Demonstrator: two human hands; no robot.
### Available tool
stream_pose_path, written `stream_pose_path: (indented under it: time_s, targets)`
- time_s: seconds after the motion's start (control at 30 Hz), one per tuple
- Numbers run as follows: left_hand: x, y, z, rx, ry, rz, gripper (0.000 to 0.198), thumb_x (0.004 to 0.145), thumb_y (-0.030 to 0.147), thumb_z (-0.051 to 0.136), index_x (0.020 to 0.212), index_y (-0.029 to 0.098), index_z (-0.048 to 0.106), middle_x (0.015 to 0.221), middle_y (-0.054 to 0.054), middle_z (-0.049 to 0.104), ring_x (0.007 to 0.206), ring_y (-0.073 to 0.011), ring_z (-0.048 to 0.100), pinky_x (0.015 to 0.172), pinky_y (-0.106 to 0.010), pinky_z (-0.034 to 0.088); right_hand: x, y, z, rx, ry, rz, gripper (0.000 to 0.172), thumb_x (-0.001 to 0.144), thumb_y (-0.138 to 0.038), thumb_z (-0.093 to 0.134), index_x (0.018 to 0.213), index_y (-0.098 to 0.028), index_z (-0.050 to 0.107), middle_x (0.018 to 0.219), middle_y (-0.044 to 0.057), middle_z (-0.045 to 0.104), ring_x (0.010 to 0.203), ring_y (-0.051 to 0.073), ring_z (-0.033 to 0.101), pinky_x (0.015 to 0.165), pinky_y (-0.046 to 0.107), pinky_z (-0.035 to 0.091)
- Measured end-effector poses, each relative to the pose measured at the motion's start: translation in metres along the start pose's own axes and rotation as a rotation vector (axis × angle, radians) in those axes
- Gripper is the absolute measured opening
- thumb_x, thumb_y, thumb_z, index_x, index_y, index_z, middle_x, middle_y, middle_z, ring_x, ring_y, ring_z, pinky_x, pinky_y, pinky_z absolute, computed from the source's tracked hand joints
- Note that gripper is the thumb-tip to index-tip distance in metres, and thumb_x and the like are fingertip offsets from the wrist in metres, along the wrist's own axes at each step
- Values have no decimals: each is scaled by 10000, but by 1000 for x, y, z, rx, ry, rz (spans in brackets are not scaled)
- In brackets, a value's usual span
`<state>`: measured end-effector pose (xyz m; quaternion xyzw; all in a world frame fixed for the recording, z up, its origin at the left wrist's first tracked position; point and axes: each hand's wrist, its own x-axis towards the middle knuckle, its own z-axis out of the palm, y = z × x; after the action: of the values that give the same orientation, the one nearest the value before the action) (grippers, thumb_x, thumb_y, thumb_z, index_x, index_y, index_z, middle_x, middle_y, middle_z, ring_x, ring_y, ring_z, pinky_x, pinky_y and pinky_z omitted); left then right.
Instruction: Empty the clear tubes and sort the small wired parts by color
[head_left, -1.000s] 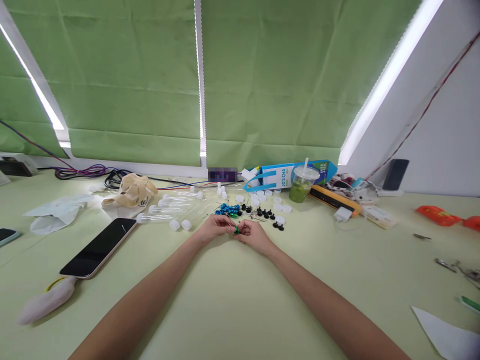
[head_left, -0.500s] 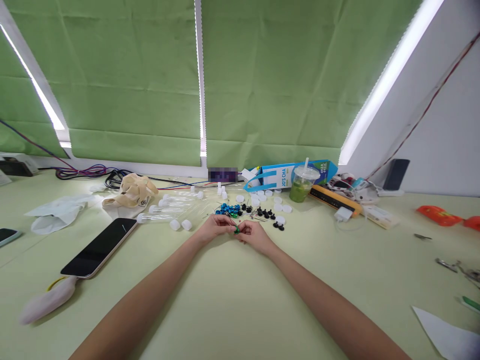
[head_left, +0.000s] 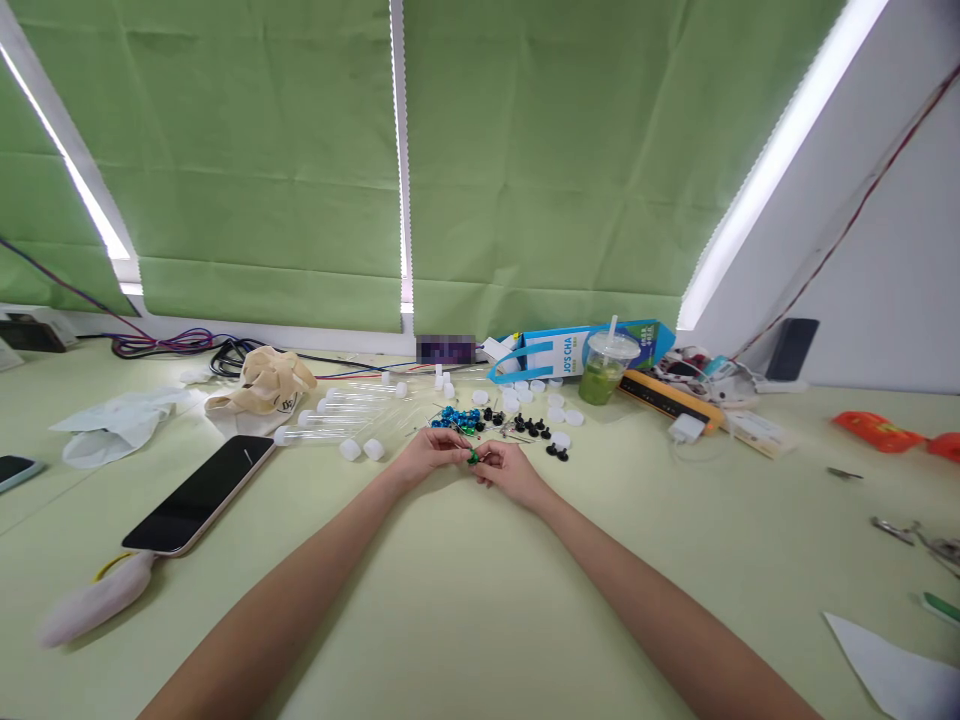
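A small green piece [head_left: 472, 457] is pinched between the fingertips of my left hand [head_left: 435, 453] and my right hand [head_left: 508, 468], just above the table. Both hands are closed and meet at it. Right behind them lies a pile of shiny blue pieces [head_left: 456, 419], with a bit of green at its near edge. Several black pieces [head_left: 531, 426] are scattered behind and to the right of my right hand. Thin metal bits lie among them, too small to make out well.
Clear tubes [head_left: 349, 412] and white caps [head_left: 349, 450] lie behind left. More white lids [head_left: 556, 414], a green drink cup [head_left: 598, 380] and a yellow-black bar [head_left: 671, 400] are behind right. A phone [head_left: 199, 495] lies left, near a beige cloth bag [head_left: 262, 390].
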<state>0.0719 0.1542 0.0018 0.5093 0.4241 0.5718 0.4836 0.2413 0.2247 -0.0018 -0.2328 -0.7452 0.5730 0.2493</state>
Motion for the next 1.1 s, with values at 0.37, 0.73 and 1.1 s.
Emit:
stream_pose_path:
  time_s: [0.37,0.73,1.1]
  targets:
    - [2,-4,-3,-17,59,1,252,591,309,769,760,147,677,785,-32,680,621,-105,557,624,-248,438,-2,-5,1,15,21,-20,180,696,-314,621,771,-169,545,541,-37,547,506,105,558,486,215,456]
    - [2,-3,-2,-19,35,5,230,597,295,767,743,141,678,790,-28,672,653,-107,564,656,-249,440,0,-1,0,5,24,-1,198,668,-313,645,727,-169,523,521,-39,558,463,96,533,474,219,448]
    - [2,-4,-3,-31,26,3,223,612,293,758,746,139,669,816,-34,663,668,-114,569,671,-255,456,-2,-7,0,19,-8,17,201,684,-334,638,753,-159,567,536,-32,564,496,98,539,505,219,452]
